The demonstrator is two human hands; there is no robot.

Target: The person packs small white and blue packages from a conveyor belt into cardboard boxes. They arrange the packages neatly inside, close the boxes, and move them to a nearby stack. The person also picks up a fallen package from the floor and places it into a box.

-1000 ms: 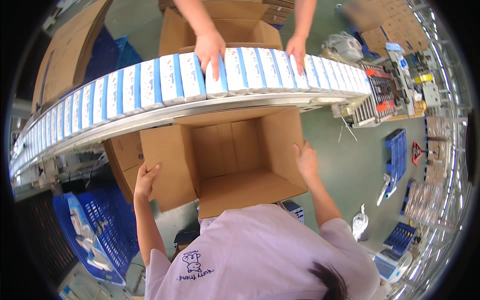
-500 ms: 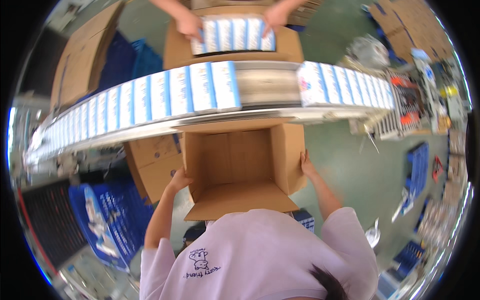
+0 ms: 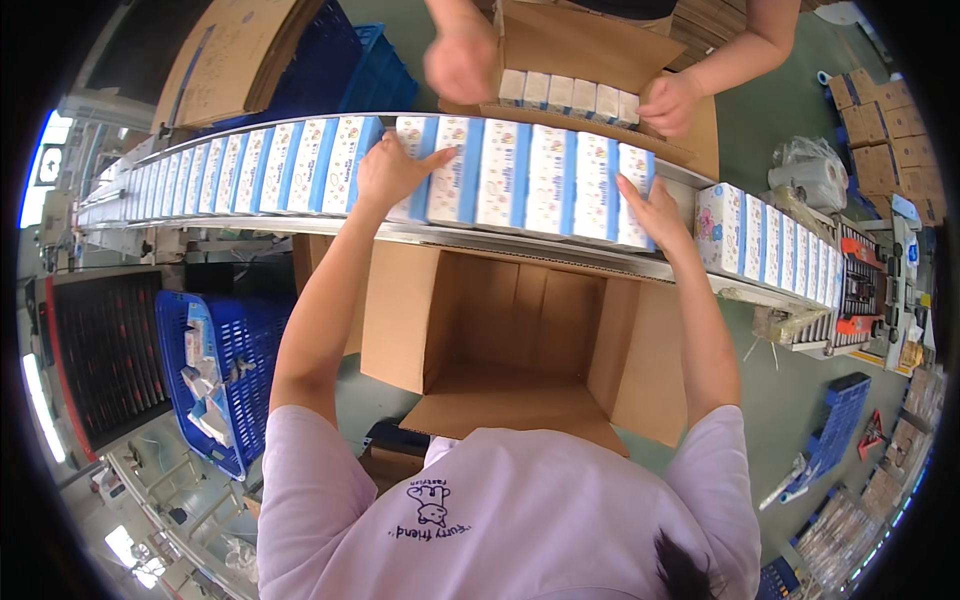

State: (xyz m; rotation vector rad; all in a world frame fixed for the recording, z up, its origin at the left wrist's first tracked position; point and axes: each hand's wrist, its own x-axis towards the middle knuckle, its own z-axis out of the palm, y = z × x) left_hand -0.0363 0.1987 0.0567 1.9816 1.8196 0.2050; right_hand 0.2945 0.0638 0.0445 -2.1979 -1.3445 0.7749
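A row of white-and-blue tissue packs (image 3: 502, 180) stands on the conveyor, spanned by my two hands. My left hand (image 3: 398, 172) grips its left end, fingers down in a gap between packs and thumb across the tops. At the right end, my right hand (image 3: 655, 212) presses the last pack, its thumb on the near side. Below the belt, between my forearms, an open cardboard box (image 3: 520, 320) faces up with its flaps folded out and no packs visible inside.
More packs line the conveyor (image 3: 420, 232) on both sides. Across it, a co-worker's hands (image 3: 672, 104) are over another carton (image 3: 590, 40) holding a row of packs. A blue basket (image 3: 240, 370) stands at left; a blue pallet (image 3: 835, 420) lies on the right floor.
My hands have left the sides of the open box and moved up to the packs on the conveyor. The co-worker's packs are now down in their carton, and their left-side hand has lifted away.
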